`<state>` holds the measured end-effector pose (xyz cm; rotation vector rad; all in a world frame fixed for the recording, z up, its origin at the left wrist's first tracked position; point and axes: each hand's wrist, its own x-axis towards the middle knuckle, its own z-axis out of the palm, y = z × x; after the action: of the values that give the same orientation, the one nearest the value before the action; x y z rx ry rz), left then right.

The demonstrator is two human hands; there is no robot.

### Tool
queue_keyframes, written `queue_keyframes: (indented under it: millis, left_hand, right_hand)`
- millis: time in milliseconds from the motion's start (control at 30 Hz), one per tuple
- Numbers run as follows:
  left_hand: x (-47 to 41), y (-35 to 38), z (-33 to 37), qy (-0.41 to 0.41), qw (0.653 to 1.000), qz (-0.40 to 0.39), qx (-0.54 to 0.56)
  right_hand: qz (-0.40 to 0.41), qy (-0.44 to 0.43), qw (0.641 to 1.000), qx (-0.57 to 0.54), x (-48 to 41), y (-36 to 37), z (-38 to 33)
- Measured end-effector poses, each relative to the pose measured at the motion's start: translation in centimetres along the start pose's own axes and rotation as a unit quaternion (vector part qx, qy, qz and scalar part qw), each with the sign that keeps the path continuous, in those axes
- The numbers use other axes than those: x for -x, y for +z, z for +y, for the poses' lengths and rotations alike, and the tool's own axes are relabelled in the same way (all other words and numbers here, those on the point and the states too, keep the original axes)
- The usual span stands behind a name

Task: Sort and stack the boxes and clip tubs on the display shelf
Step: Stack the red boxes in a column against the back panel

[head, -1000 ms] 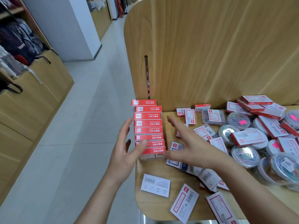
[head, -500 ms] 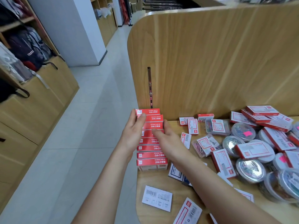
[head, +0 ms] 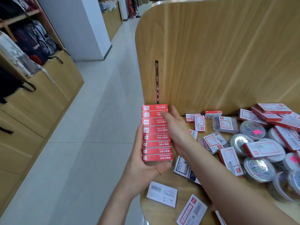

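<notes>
A row of several red staple boxes (head: 155, 137) runs along the left edge of the wooden display shelf (head: 178, 187), reaching back to the panel. My left hand (head: 142, 169) braces the row's near left corner, fingers up the left side and thumb across the near end. My right hand (head: 177, 130) lies flat along the row's right side, fingertips at the far boxes. Round clear clip tubs (head: 258, 168) and white-and-red flat boxes (head: 264, 148) lie jumbled on the right.
A tall wooden back panel (head: 211, 54) stands behind the shelf. Loose flat boxes (head: 162, 194) lie near the rounded front edge. Left of the shelf is a tiled aisle (head: 97, 127), with cabinets and hanging backpacks (head: 32, 46) beyond.
Both hands closed in on the red row from apart. My left hand slid back from the far boxes to the near end; the row now looks straighter and tighter.
</notes>
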<state>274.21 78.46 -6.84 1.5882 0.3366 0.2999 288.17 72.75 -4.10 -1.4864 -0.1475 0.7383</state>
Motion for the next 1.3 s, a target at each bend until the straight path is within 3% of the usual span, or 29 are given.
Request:
queue_keyframes:
  millis: [167, 400, 533, 700, 833, 933, 1033, 1200, 1300]
  left_hand:
    - [-0.7, 0.1, -1.5, -0.008, 0.995, 0.046, -0.093]
    - [-1.3, -0.3, -1.5, -0.020, 0.989, 0.057, -0.136]
    - [-1.3, -1.0, -1.5, -0.012, 0.975, 0.057, -0.215]
    - [-0.6, -1.0, -0.9, 0.035, 0.947, 0.071, -0.312]
    - [0.9, 0.2, 1.0, 0.135, 0.900, 0.090, -0.406]
    - [2.0, 1.8, 2.7, 0.234, 0.869, 0.082, -0.429]
    - [3.4, 4.0, 3.5, 0.297, 0.860, -0.004, -0.415]
    - [5.2, 5.6, 1.3, 0.280, 0.788, -0.161, -0.524]
    - [5.7, 5.9, -0.2, 0.260, 0.722, -0.222, -0.601]
  right_hand:
    - [-0.014, 0.017, 1.000, 0.011, 0.1, 0.3, -0.1]
    - [-0.027, 0.020, 0.998, 0.052, 0.4, 0.8, -0.4]
    - [-0.058, 0.026, 0.994, 0.086, 1.2, -0.6, -1.4]
    - [-0.029, -0.075, 0.971, 0.225, 4.3, -6.1, -4.1]
    - [-0.046, -0.154, 0.942, 0.293, 7.9, -9.9, -4.5]
    - [-0.072, -0.202, 0.904, 0.371, 11.2, -12.4, -4.3]
    - [-0.095, -0.230, 0.828, 0.503, 14.2, -14.7, -2.9]
    - [-0.145, -0.212, 0.693, 0.674, 17.5, -16.8, 2.2]
    - [-0.144, -0.188, 0.651, 0.721, 18.3, -17.2, 5.2]
